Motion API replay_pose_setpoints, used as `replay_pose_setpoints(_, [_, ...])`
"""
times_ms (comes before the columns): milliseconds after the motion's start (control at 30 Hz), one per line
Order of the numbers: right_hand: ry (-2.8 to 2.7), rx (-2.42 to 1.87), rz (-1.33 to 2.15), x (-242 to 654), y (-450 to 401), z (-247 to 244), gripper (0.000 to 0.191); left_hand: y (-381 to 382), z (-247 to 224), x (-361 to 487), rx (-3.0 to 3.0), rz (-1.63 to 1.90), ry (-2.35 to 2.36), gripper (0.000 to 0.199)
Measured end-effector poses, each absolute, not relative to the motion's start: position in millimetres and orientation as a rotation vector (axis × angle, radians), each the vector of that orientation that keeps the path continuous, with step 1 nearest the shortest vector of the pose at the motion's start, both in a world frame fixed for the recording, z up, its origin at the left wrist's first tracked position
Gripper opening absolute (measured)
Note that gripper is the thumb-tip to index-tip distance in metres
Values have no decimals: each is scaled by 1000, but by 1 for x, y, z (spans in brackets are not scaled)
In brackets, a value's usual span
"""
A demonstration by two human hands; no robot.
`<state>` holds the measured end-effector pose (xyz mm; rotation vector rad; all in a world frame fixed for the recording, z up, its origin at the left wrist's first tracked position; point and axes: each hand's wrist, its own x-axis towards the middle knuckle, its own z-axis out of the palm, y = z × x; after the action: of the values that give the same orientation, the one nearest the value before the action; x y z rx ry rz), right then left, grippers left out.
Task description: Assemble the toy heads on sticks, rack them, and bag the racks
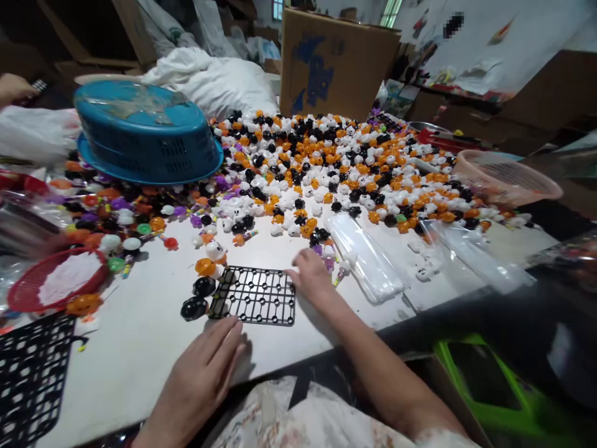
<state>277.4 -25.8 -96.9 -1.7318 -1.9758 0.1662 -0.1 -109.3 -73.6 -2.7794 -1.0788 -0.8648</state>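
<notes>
A black grid rack [261, 295] lies on the white table. Along its left edge sit two black heads, an orange one [205, 267] and a white one [215, 251]. My left hand [200, 373] rests at the rack's near left corner, its fingers pressed together; whether they grip anything is hidden. At the upper right corner of the rack is my right hand [310, 277], with thumb and index finger apart and nothing visible between them. A few small purple and white toys [329, 255] lie just beyond this hand.
Behind is a large heap of orange, black and white toys [321, 149], with a cardboard box [336, 62]. A blue basket [144, 137] and red tray [23, 289] stand left; clear bags [368, 258] and a pink basket [508, 177] lie right. Another person's hand [16, 88] shows far left.
</notes>
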Motion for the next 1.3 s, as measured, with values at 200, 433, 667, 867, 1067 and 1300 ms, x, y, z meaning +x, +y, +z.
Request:
replay_pose_setpoints(200, [-1947, -2237, -204, 345, -64, -106, 26, -107, -138, -4, -2622, -710, -1276, 47])
replay_pose_setpoints(433, [-1627, -1879, 450, 323, -56, -104, 23, -120, -149, 7, -2462, -576, -1408, 30])
replay_pose_setpoints(667, [-1274, -1245, 1420, 255, -60, -105, 33, -149, -148, 30, -2438, -563, -1658, 35])
replay_pose_setpoints(867, [-1308, -1236, 1476, 202, -67, -118, 40, -168, -146, 17, -2404, -1031, -1849, 30])
replay_pose_setpoints(1067, [-1491, -1224, 1542, 170, -74, -121, 18, -151, -139, -10, -2169, -1168, -2142, 25])
replay_pose_setpoints(1300, [-1906, -1394, 1029, 161, -77, -122, 13, -120, -139, -17, -2369, -1272, -2269, 12])
